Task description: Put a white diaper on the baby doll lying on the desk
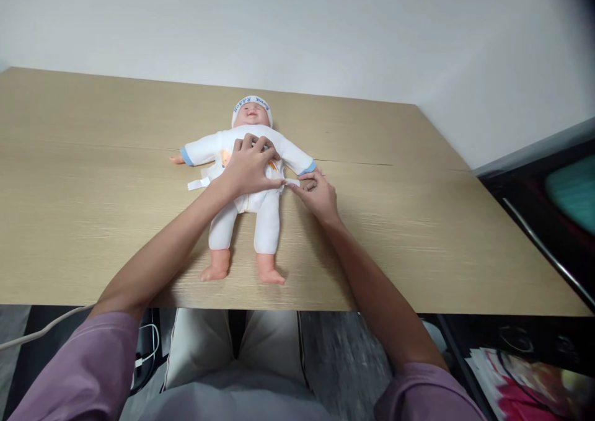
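Pinching the tab (292, 181): a light, flat grip near the end seems best, with the pull running level along the waist, so that the thin strip neither twists nor creases.
Steadying the belly: broad, gentle pressure looks right, since a hard push could bunch the white wrap (253, 203) or drag the body askew on the smooth surface.
Left hand (251, 167): spread wide over the doll's middle, fingers arched, thumb stretched towards the tab; whether its hidden fingertips grip any fabric, I cannot tell.
Right hand (320, 196): narrow, thumb and forefinger brought together on the tab, just beside the doll's sleeve end.
Second tab (198, 183): loose, sticking out flat at the other side of the waist; matching heights on both sides would help the wrap sit evenly.
Doll (253, 132): on its back on the table (418, 241), in front of the person, head away, bare feet (216, 266) near the front edge, arms out and legs slightly apart.
Clothing: white, with blue cuffs (186, 155) and a coloured print (225, 159) partly under the left hand.
Cap (251, 102): white, with blue lettering across the brow.
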`<state>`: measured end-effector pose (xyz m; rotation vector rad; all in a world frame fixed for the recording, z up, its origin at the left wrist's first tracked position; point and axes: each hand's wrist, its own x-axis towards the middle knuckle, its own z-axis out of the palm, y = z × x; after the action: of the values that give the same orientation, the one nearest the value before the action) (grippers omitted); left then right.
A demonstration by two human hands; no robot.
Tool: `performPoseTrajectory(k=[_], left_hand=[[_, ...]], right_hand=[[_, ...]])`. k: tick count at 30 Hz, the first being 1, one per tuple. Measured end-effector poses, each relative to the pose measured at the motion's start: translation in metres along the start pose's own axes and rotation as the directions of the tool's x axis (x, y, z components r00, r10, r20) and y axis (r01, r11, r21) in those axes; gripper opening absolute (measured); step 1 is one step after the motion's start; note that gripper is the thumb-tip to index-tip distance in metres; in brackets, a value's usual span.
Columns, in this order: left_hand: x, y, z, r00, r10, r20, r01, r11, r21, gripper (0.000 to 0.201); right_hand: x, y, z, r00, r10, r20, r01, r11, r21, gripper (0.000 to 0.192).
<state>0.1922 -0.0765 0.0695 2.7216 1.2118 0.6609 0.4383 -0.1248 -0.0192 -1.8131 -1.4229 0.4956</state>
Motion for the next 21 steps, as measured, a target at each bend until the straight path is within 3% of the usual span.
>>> performPoseTrajectory(k=[8,13,17,21], left_hand=[[0.001,-0.001,0.001,1.000,-0.002,0.018,0.002,1.000,-0.001,0.062],[0.002,-0.004,0.003,1.000,0.003,0.013,-0.003,1.000,-0.002,0.064],[0.001,-0.003,0.004,1.000,-0.008,0.007,0.008,1.000,-0.009,0.065],[0.000,0.001,0.004,1.000,-0.020,0.008,0.020,1.000,-0.004,0.071]], right_hand=[[0.005,-0.005,-0.001,0.994,0.097,0.055,-0.098,0.995,0.021,0.046],[0.001,-0.001,0.000,0.998,0.023,0.055,-0.023,1.000,0.011,0.036],[0.001,-0.002,-0.013,0.994,-0.049,0.099,0.027,0.978,0.209,0.040],[0.006,-0.027,-0.024,0.979,-0.112,0.173,0.037,0.921,0.388,0.037]])
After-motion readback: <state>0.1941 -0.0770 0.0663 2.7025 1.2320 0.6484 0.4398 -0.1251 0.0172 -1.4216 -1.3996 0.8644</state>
